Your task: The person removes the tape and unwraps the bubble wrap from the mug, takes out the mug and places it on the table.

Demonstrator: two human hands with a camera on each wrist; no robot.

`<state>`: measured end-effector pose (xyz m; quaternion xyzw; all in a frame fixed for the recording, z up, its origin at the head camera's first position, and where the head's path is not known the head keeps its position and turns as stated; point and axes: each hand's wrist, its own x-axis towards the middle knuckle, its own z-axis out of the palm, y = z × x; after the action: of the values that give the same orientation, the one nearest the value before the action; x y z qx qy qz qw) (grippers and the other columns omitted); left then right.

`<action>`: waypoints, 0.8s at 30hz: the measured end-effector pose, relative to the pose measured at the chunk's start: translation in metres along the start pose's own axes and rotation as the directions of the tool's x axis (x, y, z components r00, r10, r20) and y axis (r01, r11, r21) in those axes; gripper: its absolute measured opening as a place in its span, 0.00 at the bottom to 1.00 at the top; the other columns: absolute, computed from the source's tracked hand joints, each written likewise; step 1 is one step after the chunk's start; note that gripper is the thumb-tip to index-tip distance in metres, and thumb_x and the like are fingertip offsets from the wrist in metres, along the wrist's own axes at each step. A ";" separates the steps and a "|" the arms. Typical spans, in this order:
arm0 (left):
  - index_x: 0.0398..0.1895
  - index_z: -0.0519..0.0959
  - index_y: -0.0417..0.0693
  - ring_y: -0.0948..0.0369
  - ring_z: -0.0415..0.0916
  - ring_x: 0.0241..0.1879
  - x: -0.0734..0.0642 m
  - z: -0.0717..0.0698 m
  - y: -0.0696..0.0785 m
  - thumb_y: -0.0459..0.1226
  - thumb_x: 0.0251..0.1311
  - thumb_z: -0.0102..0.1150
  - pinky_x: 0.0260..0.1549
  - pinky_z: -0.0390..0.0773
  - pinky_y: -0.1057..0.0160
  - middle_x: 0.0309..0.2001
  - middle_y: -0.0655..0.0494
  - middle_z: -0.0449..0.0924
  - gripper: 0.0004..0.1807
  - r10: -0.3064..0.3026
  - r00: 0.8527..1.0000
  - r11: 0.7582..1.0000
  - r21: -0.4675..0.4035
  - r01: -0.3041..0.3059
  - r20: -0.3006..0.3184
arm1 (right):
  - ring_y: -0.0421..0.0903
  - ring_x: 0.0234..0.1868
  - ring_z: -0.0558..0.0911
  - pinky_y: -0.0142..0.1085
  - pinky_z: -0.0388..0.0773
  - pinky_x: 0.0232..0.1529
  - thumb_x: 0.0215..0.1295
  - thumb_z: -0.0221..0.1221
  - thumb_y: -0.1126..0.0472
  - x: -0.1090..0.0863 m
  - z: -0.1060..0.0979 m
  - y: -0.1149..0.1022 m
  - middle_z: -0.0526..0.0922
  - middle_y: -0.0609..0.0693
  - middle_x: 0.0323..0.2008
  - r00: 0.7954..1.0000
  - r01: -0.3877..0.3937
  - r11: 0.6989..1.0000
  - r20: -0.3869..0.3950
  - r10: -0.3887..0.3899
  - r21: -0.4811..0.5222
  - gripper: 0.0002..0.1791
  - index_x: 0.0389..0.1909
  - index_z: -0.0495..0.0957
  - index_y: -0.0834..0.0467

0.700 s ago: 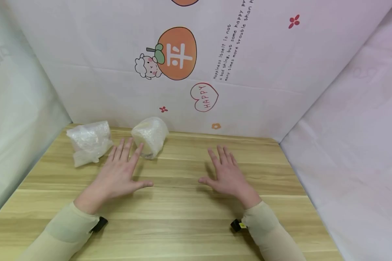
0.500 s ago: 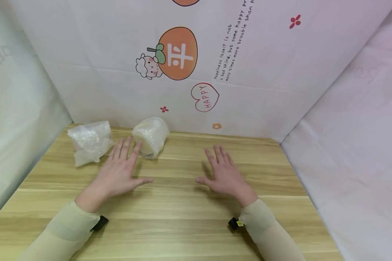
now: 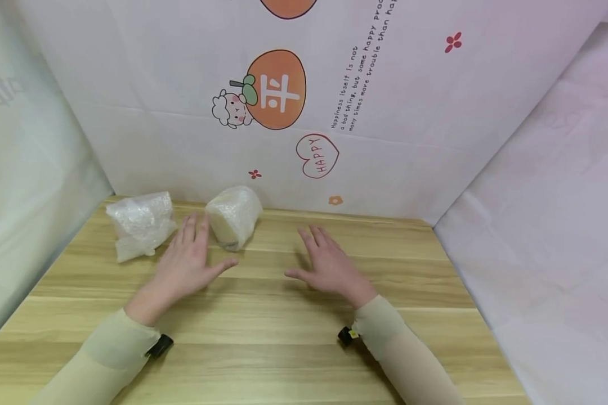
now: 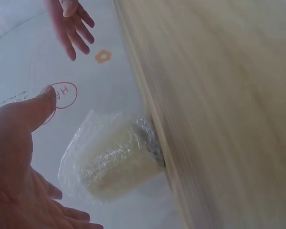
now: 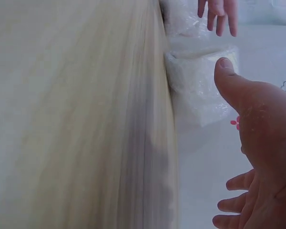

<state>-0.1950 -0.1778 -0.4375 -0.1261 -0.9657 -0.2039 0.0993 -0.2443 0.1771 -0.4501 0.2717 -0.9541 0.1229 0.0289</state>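
Two bundles in clear bubble wrap stand at the back left of the table. The right-hand bundle (image 3: 235, 216) is rounded, with something pale yellow inside; the left-hand bundle (image 3: 141, 224) is lumpier, and its content cannot be made out. My left hand (image 3: 184, 264) hovers between and in front of them, thumb spread, fingers straight and close to the rounded bundle's left side. It holds nothing. To the right of that bundle, over bare wood, my right hand (image 3: 329, 264) hangs with thumb apart and fingers extended, also holding nothing. In the left wrist view the rounded wrapped bundle (image 4: 117, 160) shows beyond the left palm.
The wooden table (image 3: 263, 349) is bounded by a white printed cloth (image 3: 395, 163) at the back. More white cloth (image 3: 547, 236) hangs along both sides. Each sleeve cuff carries a small black device (image 3: 159, 346).
My right hand has moved left, toward the rounded bundle. My left hand has turned a little, its fingers drawing closer together and its thumb rising. Both bundles stay put; the head view tilted slightly.
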 end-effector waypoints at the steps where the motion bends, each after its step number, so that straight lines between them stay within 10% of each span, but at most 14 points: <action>1: 0.90 0.36 0.32 0.23 0.42 0.83 0.002 0.000 0.001 0.69 0.71 0.65 0.78 0.52 0.24 0.86 0.20 0.36 0.71 -0.012 1.000 1.000 -0.016 0.012 -0.003 | 0.69 0.87 0.55 0.61 0.57 0.84 0.71 0.64 0.23 0.003 0.000 -0.001 0.51 0.67 0.88 1.000 0.004 1.000 0.002 -0.004 0.004 0.63 0.92 0.47 0.53; 24: 0.90 0.31 0.36 0.22 0.42 0.83 0.033 -0.002 0.002 0.73 0.70 0.60 0.71 0.57 0.17 0.88 0.25 0.33 0.72 -0.176 0.983 0.961 -0.207 0.181 0.043 | 0.68 0.82 0.65 0.64 0.69 0.77 0.72 0.61 0.21 0.061 0.016 -0.017 0.55 0.64 0.87 1.000 0.007 0.996 0.019 -0.009 0.087 0.63 0.93 0.45 0.51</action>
<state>-0.2258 -0.1698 -0.4272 -0.0505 -0.9474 -0.3112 0.0550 -0.2872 0.1277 -0.4548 0.2775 -0.9470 0.1618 0.0083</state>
